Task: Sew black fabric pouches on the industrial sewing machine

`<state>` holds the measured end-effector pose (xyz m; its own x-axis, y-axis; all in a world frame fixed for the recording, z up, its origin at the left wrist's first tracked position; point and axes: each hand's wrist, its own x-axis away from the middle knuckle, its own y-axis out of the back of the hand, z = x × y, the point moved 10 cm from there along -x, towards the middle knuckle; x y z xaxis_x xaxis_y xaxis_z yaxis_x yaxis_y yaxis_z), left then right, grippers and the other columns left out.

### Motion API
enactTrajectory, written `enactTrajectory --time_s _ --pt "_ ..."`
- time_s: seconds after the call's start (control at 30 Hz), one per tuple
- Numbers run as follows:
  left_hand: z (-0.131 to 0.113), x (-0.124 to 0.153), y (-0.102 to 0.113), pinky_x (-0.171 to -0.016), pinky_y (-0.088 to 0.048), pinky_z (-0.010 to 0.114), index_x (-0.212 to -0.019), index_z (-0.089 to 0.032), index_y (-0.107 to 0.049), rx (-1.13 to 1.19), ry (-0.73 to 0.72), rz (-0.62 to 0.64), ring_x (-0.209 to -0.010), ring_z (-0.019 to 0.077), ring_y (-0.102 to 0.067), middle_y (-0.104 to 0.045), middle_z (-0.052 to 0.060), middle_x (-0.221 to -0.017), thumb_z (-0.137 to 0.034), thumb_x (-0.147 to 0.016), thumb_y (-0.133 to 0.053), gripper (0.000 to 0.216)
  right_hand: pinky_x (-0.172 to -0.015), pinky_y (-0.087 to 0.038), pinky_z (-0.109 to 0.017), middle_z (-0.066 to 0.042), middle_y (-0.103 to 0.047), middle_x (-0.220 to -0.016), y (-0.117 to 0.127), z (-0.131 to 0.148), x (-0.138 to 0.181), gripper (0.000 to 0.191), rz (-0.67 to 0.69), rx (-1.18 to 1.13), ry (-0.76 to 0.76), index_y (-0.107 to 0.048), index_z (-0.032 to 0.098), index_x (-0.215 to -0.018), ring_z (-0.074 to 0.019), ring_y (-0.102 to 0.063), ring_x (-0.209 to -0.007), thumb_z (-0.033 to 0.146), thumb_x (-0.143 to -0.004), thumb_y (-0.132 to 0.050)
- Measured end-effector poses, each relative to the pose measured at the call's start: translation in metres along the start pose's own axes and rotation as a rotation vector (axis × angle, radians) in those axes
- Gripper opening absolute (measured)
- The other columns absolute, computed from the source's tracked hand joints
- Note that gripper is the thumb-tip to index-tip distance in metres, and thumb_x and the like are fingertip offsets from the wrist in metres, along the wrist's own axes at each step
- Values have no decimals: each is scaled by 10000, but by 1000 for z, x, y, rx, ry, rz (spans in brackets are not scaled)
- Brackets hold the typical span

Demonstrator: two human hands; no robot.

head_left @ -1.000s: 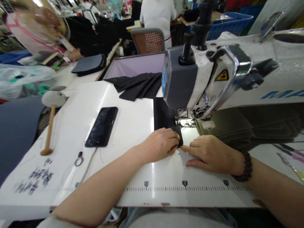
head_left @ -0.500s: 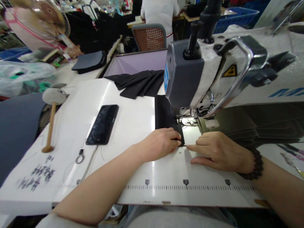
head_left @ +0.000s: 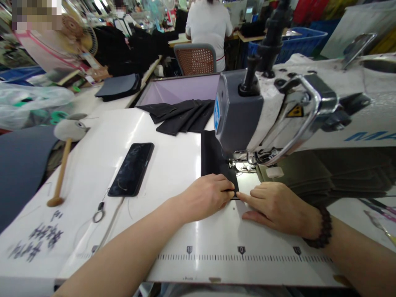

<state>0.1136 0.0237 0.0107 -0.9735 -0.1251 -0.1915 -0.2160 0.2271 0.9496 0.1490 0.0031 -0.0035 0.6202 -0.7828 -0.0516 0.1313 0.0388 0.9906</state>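
A black fabric piece point(head_left: 213, 154) lies flat on the white table, with its right edge by the presser foot point(head_left: 232, 164) of the sewing machine point(head_left: 239, 111). My left hand point(head_left: 207, 198) rests on the fabric's near end, its fingers bent and closed together on the near right corner. My right hand point(head_left: 275, 208) is just right of that corner. Its index finger points left and its tip touches the corner, the thumb is stretched apart below, and the other fingers are curled with nothing visible in them. A dark beaded bracelet circles the right wrist.
Several black fabric pieces point(head_left: 185, 115) lie fanned behind. Olive fabric pieces point(head_left: 337, 171) are stacked under the machine arm. On the left lie a phone point(head_left: 131, 169) and a wooden-handled mallet point(head_left: 63, 171). Scissors point(head_left: 379, 208) lie far right. A person point(head_left: 208, 24) sits beyond a chair point(head_left: 195, 60).
My right index finger has moved left onto the fabric's near corner. My left hand stays on the fabric. The whole view has shifted slightly, with things appearing lower.
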Motion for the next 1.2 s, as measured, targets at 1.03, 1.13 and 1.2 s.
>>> enactTrajectory --time_s 1.03,1.13,1.2 --pt "50 -10 0 -786 -490 297 -884 -79 -592 -84 250 -52 -899 192 -536 -564 82 -918 -93 -827 -455 149 -693 -464 -289 -110 -636 -936 -4 -37 -15 324 -107 -12 -279 -545 123 -1111 -202 -591 -826 292 -838 -502" --pt "50 -10 2 -788 -490 300 -897 -90 -590 -77 242 -70 -902 189 -534 -564 78 -917 -92 -829 -450 156 -679 -463 -281 -103 -641 -922 -2 -37 -15 315 -114 -5 -286 -551 136 -1105 -198 -592 -813 296 -839 -500" --pt "51 -10 2 -797 -488 306 -898 -93 -591 -69 238 -76 -907 191 -530 -563 78 -922 -91 -826 -453 156 -663 -461 -277 -101 -643 -908 -1 -36 -15 308 -120 1 -288 -557 141 -1096 -197 -594 -799 299 -838 -500"
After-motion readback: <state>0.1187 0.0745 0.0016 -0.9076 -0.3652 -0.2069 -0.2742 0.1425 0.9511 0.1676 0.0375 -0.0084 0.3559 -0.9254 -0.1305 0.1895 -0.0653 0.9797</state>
